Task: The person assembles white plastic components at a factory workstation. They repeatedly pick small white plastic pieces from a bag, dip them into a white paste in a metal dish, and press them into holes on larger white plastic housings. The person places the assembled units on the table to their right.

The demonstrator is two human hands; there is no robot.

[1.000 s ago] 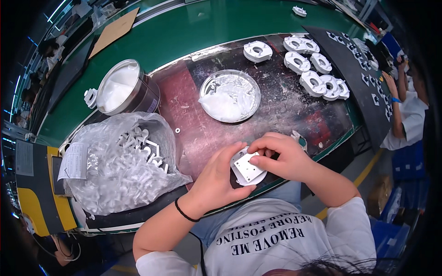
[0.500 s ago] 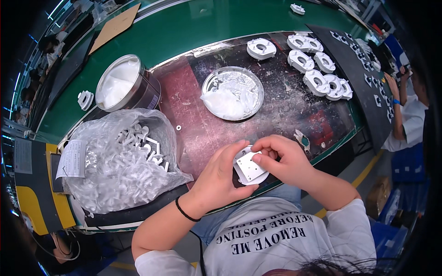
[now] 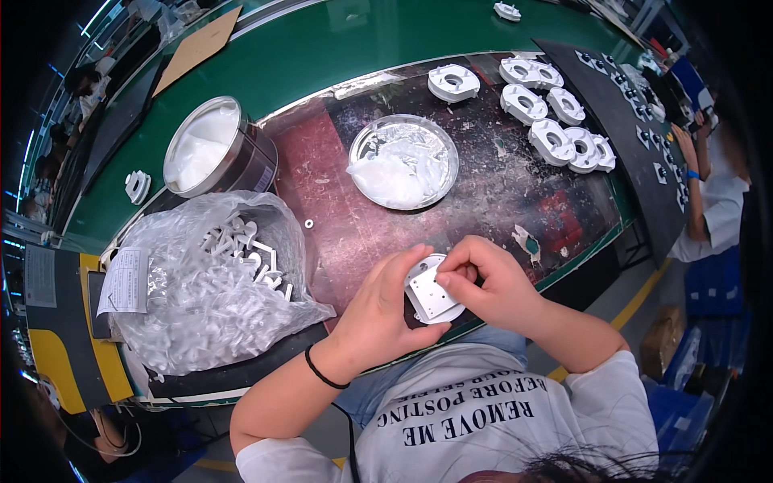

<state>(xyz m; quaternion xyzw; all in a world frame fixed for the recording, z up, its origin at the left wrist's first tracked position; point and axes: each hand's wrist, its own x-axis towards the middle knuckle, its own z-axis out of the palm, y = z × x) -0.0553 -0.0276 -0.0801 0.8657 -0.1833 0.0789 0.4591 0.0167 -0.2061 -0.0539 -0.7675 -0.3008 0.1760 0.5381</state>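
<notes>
Hands: left hand [image 3: 378, 314] grips square white plastic plate [image 3: 431, 294], right hand [image 3: 483, 282] fingers pinch something on it, too small to tell; it could slip out of the pinch

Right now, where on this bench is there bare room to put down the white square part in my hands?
Bare mat lies between the clear bag of white parts, the shallow dish of paste and your left hand. The green belt behind the tin of paste is also free. The far right is crowded with white round housings.
</notes>
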